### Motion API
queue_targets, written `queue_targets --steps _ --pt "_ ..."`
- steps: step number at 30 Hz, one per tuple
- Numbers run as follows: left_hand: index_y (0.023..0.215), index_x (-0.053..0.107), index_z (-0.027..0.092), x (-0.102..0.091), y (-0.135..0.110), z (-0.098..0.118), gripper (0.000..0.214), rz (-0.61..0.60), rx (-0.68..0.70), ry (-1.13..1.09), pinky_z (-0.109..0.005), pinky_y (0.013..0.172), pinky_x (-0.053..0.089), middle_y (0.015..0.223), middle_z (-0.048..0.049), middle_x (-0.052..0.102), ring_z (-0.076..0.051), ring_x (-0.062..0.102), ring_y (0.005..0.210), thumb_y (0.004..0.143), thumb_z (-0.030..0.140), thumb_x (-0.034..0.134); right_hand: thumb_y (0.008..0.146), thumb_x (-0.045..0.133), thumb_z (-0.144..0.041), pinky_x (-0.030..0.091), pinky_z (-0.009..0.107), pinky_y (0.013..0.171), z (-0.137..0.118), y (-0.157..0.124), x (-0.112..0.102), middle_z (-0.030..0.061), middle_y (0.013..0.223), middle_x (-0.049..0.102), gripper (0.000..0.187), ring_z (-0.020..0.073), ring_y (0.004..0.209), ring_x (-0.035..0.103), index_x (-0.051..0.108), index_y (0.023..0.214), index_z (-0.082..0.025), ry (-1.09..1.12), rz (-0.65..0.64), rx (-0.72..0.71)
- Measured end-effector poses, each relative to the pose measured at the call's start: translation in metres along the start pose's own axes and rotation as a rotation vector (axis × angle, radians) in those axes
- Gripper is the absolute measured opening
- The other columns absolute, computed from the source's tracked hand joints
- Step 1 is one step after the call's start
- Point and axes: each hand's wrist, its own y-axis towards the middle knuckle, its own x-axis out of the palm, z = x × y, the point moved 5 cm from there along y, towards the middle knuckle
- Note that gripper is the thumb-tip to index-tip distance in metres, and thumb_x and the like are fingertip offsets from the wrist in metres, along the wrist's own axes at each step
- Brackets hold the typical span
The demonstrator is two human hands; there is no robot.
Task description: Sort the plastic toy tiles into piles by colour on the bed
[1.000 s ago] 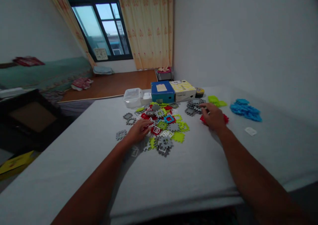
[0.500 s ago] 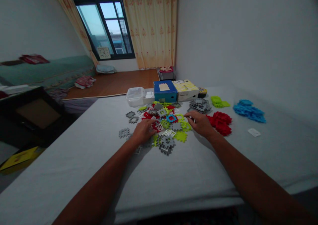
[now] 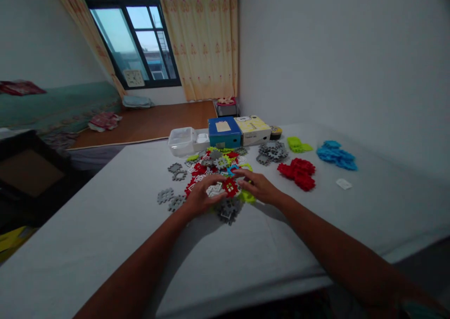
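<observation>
A mixed pile of flat plastic interlocking tiles with notched edges lies on the white-covered table. A red tile (image 3: pixel 230 187) faces up between my two hands, at the near part of the pile. My left hand (image 3: pixel 201 196) is at its left, thumb and fingers apart in a curve over white tiles (image 3: pixel 214 187). My right hand (image 3: pixel 259 187) is at the right of the red tile, fingers apart and bent toward it. Whether fingertips touch the red tile, I cannot tell. A blue tile (image 3: pixel 232 170) lies just beyond, and grey tiles (image 3: pixel 228 209) lie nearer me.
Sorted heaps stand to the right: grey (image 3: pixel 272 152), lime green (image 3: pixel 298 144), red (image 3: pixel 298 173) and blue (image 3: pixel 336 155), plus a single white tile (image 3: pixel 343 184). Behind the pile are a clear plastic tub (image 3: pixel 182 140), a blue box (image 3: pixel 224 132) and a yellow box (image 3: pixel 253 130).
My right hand has moved left, from the pile's right edge to beside the red tile. The fingers of my left hand have spread. The view has turned slightly right.
</observation>
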Motion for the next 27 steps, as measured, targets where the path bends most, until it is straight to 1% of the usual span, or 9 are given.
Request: queue_targets --steps 2,4,7,9,12,15,18,22,27 --pt "0.12 0.066 0.022 0.006 -0.002 0.004 0.039 -0.028 0.028 -0.039 -0.038 0.091 0.056 0.121 -0.0106 0.071 -0.021 0.067 0.108 0.084 0.036 0.07 0.095 0.054 -0.036 0.052 0.03 0.081 -0.002 0.001 0.006 0.0047 0.112 0.073 0.03 0.0173 0.09 0.068 0.067 0.119 -0.024 0.049 -0.038 -0.008" --pt "0.12 0.066 0.022 0.009 -0.003 0.004 0.039 -0.044 0.05 -0.046 -0.038 0.091 0.057 0.121 -0.0108 0.071 -0.022 0.067 0.11 0.084 0.035 0.07 0.093 0.058 -0.034 0.051 0.028 0.076 0.0 0.002 0.005 0.0034 0.1 0.074 0.024 0.0159 0.081 0.066 0.071 0.107 -0.021 0.074 -0.041 0.016" --pt "0.12 0.066 0.023 0.009 -0.002 -0.003 0.036 -0.04 0.032 -0.029 -0.039 0.09 0.058 0.124 -0.0113 0.069 -0.023 0.065 0.115 0.086 0.036 0.067 0.089 0.061 -0.034 0.049 0.026 0.068 0.012 0.003 -0.015 0.0021 0.086 0.073 0.021 0.0137 0.07 0.062 0.072 0.101 -0.019 0.067 0.016 0.083" --pt "0.12 0.066 0.023 0.005 -0.001 -0.011 0.035 -0.021 -0.011 -0.015 -0.039 0.087 0.059 0.127 -0.0112 0.068 -0.024 0.064 0.118 0.088 0.038 0.064 0.088 0.061 -0.034 0.049 0.027 0.069 0.025 0.002 -0.043 0.0031 0.086 0.072 0.022 0.0143 0.072 0.062 0.07 0.1 -0.018 0.016 0.1 0.112" --pt "0.117 0.068 0.022 -0.003 0.0 -0.018 0.033 0.013 -0.057 0.0 -0.038 0.084 0.061 0.126 -0.011 0.069 -0.024 0.065 0.115 0.089 0.04 0.061 0.086 0.061 -0.035 0.05 0.03 0.073 0.052 -0.01 -0.101 0.0061 0.091 0.073 0.022 0.0176 0.079 0.064 0.07 0.096 -0.018 -0.12 0.29 0.202" --pt "0.116 0.069 0.022 -0.01 0.001 -0.022 0.034 0.04 -0.07 0.024 -0.038 0.085 0.06 0.123 -0.0108 0.07 -0.024 0.066 0.112 0.091 0.042 0.058 0.083 0.059 -0.033 0.05 0.034 0.077 0.085 -0.034 -0.159 0.008 0.09 0.073 0.021 0.0209 0.083 0.065 0.07 0.092 -0.017 -0.284 0.504 0.385" --pt "0.115 0.07 0.022 -0.015 0.001 -0.027 0.035 0.055 -0.077 0.049 -0.038 0.087 0.06 0.123 -0.0103 0.07 -0.024 0.066 0.112 0.092 0.043 0.055 0.081 0.058 -0.03 0.05 0.034 0.076 0.113 -0.059 -0.195 0.009 0.088 0.073 0.02 0.0214 0.081 0.065 0.071 0.089 -0.016 -0.419 0.621 0.602" --pt "0.112 0.071 0.021 -0.022 0.0 -0.04 0.036 0.101 -0.111 0.085 -0.04 0.089 0.059 0.118 -0.0105 0.072 -0.024 0.068 0.108 0.091 0.045 0.054 0.081 0.057 -0.027 0.048 0.031 0.076 0.134 -0.076 -0.207 0.0097 0.089 0.075 0.021 0.0213 0.083 0.066 0.073 0.088 -0.016 -0.552 0.598 0.774" --pt "0.11 0.071 0.02 -0.037 -0.001 -0.053 0.04 0.157 -0.188 0.102 -0.04 0.088 0.059 0.118 -0.0097 0.072 -0.024 0.069 0.104 0.089 0.049 0.054 0.085 0.053 -0.031 0.047 0.034 0.081 0.143 -0.082 -0.209 0.0118 0.096 0.074 0.026 0.0245 0.091 0.066 0.073 0.088 -0.016 -0.675 0.581 0.793"
